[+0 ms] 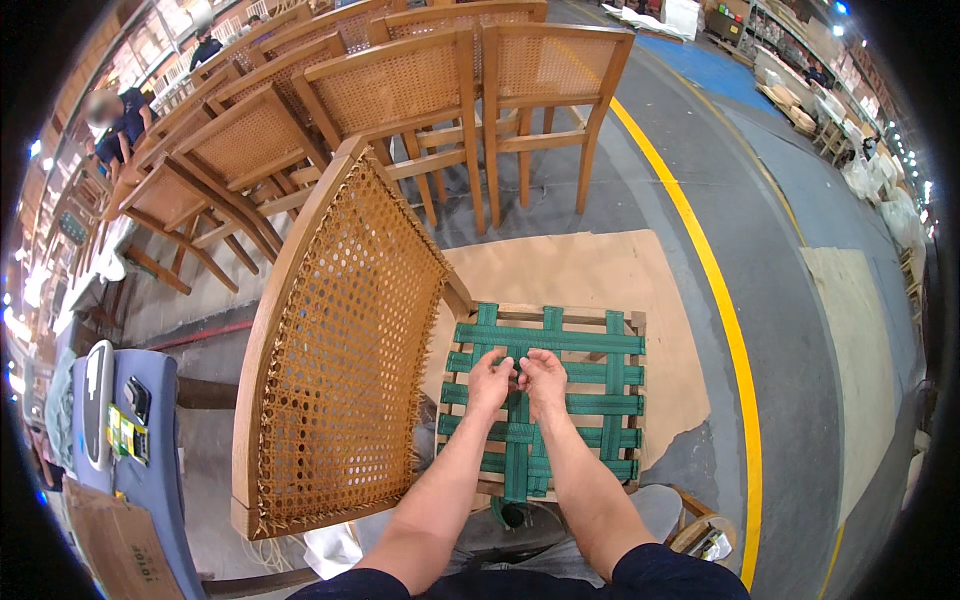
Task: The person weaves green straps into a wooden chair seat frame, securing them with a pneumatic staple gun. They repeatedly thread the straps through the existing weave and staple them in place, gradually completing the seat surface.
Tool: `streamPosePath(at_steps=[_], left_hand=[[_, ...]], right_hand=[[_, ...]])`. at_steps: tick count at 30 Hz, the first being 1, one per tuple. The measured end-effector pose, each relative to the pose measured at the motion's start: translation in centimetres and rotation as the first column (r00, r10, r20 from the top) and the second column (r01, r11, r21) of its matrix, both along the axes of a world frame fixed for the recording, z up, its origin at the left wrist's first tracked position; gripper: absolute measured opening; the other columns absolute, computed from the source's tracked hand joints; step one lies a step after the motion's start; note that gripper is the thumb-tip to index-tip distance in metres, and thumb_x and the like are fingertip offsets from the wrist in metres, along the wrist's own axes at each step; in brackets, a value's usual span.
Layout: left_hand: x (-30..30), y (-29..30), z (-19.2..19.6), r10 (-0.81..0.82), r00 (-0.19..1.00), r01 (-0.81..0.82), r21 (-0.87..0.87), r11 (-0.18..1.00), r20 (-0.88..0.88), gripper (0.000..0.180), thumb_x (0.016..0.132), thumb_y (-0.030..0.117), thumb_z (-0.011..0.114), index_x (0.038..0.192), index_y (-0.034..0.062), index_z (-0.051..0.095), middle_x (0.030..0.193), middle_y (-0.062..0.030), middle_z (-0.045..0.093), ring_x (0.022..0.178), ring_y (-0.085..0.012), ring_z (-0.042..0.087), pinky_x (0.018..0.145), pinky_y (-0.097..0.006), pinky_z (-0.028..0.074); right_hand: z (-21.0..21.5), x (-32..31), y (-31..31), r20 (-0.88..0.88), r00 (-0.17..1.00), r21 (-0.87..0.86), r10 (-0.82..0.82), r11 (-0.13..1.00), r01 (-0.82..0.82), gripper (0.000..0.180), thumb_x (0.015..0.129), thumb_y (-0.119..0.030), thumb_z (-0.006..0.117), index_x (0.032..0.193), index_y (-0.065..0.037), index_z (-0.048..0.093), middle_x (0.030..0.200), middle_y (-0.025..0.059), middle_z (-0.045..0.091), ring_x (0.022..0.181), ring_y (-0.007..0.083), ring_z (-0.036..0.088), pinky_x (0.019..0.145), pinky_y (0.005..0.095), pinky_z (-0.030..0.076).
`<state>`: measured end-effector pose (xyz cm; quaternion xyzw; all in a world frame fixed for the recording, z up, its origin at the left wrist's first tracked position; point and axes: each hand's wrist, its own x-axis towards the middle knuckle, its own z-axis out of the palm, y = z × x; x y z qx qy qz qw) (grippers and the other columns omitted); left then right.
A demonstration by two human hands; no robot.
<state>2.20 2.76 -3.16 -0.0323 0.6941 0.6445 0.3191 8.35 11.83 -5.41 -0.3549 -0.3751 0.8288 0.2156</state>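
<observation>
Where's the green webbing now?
In the head view, the webbing spans the seat frame right of the cane backrest, under the left hand and right hand.

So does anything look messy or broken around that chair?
Yes. The brown floor sheet has a ragged, torn-looking lower right corner. Also, frayed cane ends bristle along the edges of the woven cane chair back, making it look untrimmed.

Grey flr (692,125) is marked w/ yellow line (741,370); wooden chairs (550,76) are stood on it at back, pale strip (850,345) laid at R. Tan sheet (620,272) is spread mid-flr, webbed cane chair (385,300) set over it, leg contact hidden. At L, blue pad (160,400) is topped w/ white oblong item (98,400), small blk item (137,398), yellow-grn pkt (127,437).
</observation>
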Motion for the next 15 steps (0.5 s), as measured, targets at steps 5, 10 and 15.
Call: streamPosePath(at_steps=[5, 10, 15], left_hand=[[-1.4, 2.4, -0.7, -0.085, 0.988, 0.074, 0.090, 0.993, 0.127, 0.015, 0.102, 0.022, 0.061, 0.102, 0.0072, 0.063, 0.078, -0.0019, 0.062, 0.062, -0.0136, 0.062, 0.058, -0.030, 0.054], [-2.3, 2.7, -0.8, -0.098, 0.989, 0.096, 0.031, 0.995, 0.106, 0.019, 0.102, 0.023, 0.062, 0.092, 0.0073, 0.061, 0.075, -0.0008, 0.060, 0.061, -0.0151, 0.063, 0.056, -0.031, 0.052], [-0.6, 1.8, 0.1, -0.048, 0.981, 0.028, -0.105, 0.994, -0.186, 0.016, 0.099, 0.017, 0.061, 0.091, 0.0035, 0.060, 0.073, -0.0031, 0.060, 0.059, -0.0146, 0.062, 0.055, -0.030, 0.051]], right_hand=[[-0.5, 1.1, 1.8, 0.073, 0.996, 0.323, 0.044, 0.944, -0.066, 0.015, 0.091, 0.001, 0.069, 0.104, -0.003, 0.066, 0.083, 0.0035, 0.068, 0.060, 0.0104, 0.059, 0.051, 0.0245, 0.046], [0.2, 1.0, 2.3, 0.190, 0.980, 0.594, 0.066, 0.787, -0.168, 0.014, 0.090, -0.001, 0.070, 0.104, -0.003, 0.071, 0.084, 0.0053, 0.069, 0.065, 0.0138, 0.062, 0.057, 0.0259, 0.050], [1.0, 0.4, 2.9, 0.230, 0.972, 0.895, -0.034, 0.399, -0.198, 0.010, 0.086, -0.004, 0.072, 0.096, -0.004, 0.072, 0.092, 0.0095, 0.067, 0.077, 0.0241, 0.066, 0.071, 0.0338, 0.053]])
